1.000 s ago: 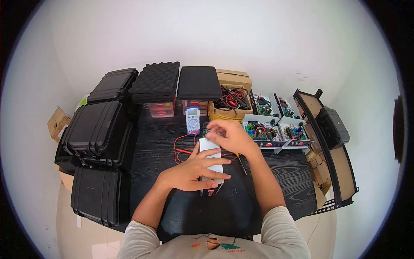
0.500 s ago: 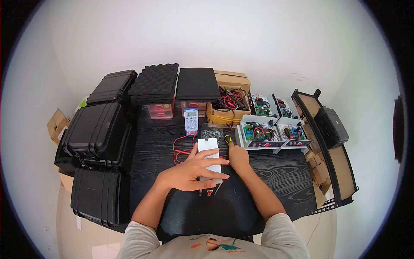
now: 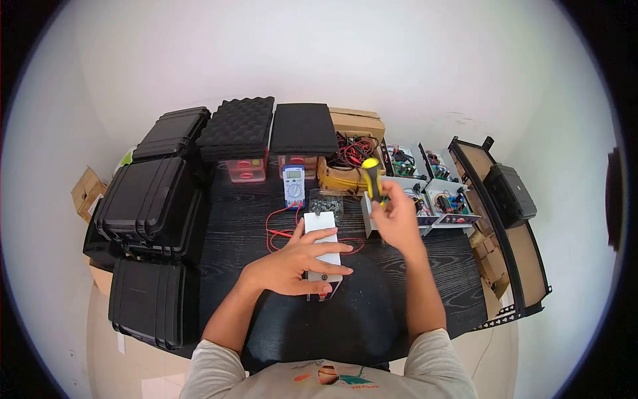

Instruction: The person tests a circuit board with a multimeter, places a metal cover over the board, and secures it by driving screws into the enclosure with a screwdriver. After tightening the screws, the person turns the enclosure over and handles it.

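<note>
My left hand [image 3: 289, 264] lies with fingers spread across the top of a narrow white metal case [image 3: 319, 227] on the black table. A dark round screw [image 3: 324, 277] shows at the case's near end. My right hand [image 3: 402, 223] is closed around a yellow-and-black screwdriver [image 3: 372, 178], its rounded handle end pointing up; the tip is hidden. Just beyond the case sits a clear box of small dark screws [image 3: 327, 199]. Left of that box stands a multimeter [image 3: 294, 187] with red test leads [image 3: 269, 229] running over the table.
Black hard cases [image 3: 143, 203] are stacked at the left. Black foam sheets [image 3: 304, 128] cover red drawer boxes at the back. A cardboard box of cables [image 3: 355, 149] is beside them. Open white units with circuit boards [image 3: 455, 203] and a black metal frame [image 3: 508, 233] stand right.
My right hand has lifted from the table beside the case, up and to the right, with the screwdriver now upright in it. My left hand has stayed on the case.
</note>
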`<move>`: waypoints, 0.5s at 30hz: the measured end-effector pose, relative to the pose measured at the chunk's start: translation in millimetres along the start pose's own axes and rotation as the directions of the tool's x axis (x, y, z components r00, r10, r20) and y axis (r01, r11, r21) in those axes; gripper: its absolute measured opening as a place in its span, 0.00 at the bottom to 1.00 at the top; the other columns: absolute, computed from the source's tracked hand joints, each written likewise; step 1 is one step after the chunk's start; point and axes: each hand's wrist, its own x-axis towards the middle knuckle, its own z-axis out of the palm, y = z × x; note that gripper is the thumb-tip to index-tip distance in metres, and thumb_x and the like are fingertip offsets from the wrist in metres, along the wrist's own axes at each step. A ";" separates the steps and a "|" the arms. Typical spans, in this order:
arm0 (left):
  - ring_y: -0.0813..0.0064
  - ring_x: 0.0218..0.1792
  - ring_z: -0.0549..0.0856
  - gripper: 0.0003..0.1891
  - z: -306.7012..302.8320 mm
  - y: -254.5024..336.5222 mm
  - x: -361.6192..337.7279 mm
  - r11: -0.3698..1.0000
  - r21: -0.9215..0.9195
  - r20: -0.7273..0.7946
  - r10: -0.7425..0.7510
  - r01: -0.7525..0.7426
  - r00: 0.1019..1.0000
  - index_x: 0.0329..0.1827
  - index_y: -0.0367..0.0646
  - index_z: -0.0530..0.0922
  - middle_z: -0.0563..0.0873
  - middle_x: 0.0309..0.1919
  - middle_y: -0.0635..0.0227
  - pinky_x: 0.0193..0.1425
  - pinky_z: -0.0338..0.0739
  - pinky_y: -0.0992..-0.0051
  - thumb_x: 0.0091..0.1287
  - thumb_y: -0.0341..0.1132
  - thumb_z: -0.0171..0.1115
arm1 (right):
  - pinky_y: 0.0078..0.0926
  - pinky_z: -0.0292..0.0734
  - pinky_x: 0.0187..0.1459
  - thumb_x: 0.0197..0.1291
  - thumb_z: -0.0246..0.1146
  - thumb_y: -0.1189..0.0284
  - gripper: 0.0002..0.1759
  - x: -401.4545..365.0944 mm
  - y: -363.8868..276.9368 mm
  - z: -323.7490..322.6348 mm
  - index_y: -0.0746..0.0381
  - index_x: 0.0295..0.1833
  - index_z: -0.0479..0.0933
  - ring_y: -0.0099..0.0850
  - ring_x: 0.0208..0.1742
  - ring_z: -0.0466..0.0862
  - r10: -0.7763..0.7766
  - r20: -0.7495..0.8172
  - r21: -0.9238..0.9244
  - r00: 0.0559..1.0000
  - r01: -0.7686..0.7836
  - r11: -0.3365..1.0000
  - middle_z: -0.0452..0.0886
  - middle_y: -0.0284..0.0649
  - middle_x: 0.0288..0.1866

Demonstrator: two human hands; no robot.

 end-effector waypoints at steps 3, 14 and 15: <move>0.51 0.87 0.59 0.22 1.1 1.2 -0.5 0.999 -0.004 0.006 -0.043 0.043 0.999 0.67 0.69 0.89 0.75 0.82 0.74 0.84 0.28 0.26 0.69 0.44 0.75 | 0.18 0.82 0.32 0.78 0.61 0.75 0.23 -6.9 -46.3 -11.0 0.67 0.74 0.67 0.27 0.39 0.89 -0.097 0.076 0.591 0.992 0.033 0.806 0.86 0.46 0.55; 0.55 0.85 0.64 0.20 0.1 4.8 0.8 0.995 -0.065 -0.040 -0.073 0.070 0.997 0.66 0.68 0.89 0.82 0.72 0.73 0.82 0.28 0.22 0.70 0.48 0.76 | 0.18 0.84 0.36 0.81 0.59 0.71 0.26 -33.9 -103.7 21.1 0.66 0.77 0.61 0.30 0.47 0.89 -0.371 0.255 0.752 0.893 0.058 0.656 0.83 0.49 0.59; 0.55 0.85 0.64 0.20 0.3 3.7 0.5 0.995 -0.078 -0.043 -0.066 0.062 0.997 0.65 0.67 0.90 0.83 0.71 0.72 0.83 0.28 0.23 0.70 0.48 0.76 | 0.19 0.84 0.35 0.81 0.60 0.70 0.27 -33.8 -102.9 22.9 0.66 0.77 0.61 0.31 0.47 0.90 -0.370 0.257 0.744 0.893 0.061 0.665 0.83 0.50 0.59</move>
